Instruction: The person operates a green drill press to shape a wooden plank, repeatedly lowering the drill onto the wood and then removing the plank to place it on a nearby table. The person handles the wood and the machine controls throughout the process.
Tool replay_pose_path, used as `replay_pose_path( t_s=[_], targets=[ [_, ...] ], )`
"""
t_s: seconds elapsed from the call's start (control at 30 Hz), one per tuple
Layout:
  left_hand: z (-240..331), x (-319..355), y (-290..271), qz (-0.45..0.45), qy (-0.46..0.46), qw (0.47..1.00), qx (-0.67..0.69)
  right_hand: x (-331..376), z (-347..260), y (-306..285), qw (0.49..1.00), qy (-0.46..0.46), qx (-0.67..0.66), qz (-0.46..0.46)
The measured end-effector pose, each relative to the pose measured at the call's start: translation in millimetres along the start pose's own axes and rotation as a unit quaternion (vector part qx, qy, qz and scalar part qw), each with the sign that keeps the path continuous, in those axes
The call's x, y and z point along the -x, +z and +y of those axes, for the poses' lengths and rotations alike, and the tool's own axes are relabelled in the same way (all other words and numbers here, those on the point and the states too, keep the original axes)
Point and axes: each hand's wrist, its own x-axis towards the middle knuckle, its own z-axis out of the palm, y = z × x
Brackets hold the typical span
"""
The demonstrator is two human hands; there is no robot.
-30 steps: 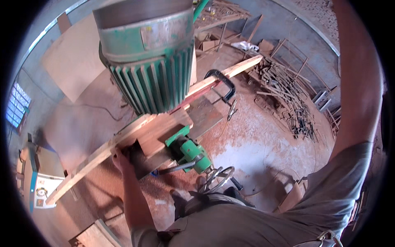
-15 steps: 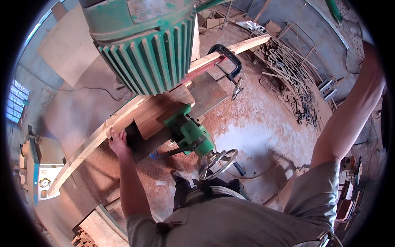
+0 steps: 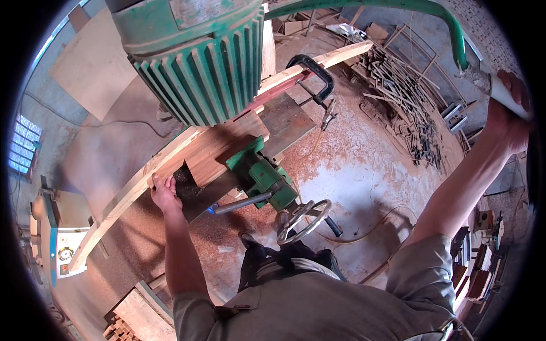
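Overhead stands a machine with a ribbed green motor housing (image 3: 196, 74). Beneath it a long pale timber (image 3: 116, 207) crosses the work area; it looks bowed in this view. My left hand (image 3: 166, 194) is closed on the timber's near edge, beside a wood block (image 3: 213, 156). A green screw vise (image 3: 264, 173) with a metal handwheel (image 3: 310, 221) presses toward that block. At far right my right hand (image 3: 512, 108) wraps round the pale grip of a curved green lever (image 3: 455, 34). Motor and timber hide any cutting tool.
A black C-clamp (image 3: 323, 79) grips the timber's far right part. Scrap sticks (image 3: 406, 105) are heaped at right on the dusty floor. At left stands a cabinet with a dial panel (image 3: 67, 253). A cable (image 3: 114, 121) trails at upper left.
My right hand has come down toward me with the green lever, which now shows more fully. My left hand stays at the same spot on the timber.
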Motion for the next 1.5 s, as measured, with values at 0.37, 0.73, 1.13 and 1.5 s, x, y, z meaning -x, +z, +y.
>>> replay_pose_path(
  t_s=[0.37, 0.73, 1.13, 1.5],
  targets=[
    [1, 1, 0, 0.000, -0.006, 1.000, -0.009, 40, -10, -26, 0.995, 0.005, 0.008, 0.097],
    [-1, -3, -4, -0.006, 0.003, 1.000, -0.007, 117, -6, -101, 0.990, 0.036, -0.128, 0.043],
    [-2, -4, -4, -0.004, -0.003, 1.000, -0.015, 234, 2, -125, 0.992, 0.115, -0.030, 0.046],
    [-5, -4, 1, -0.041, -0.101, 0.993, 0.049, 191, -12, -115, 0.989, 0.114, -0.071, 0.057]
  ],
)
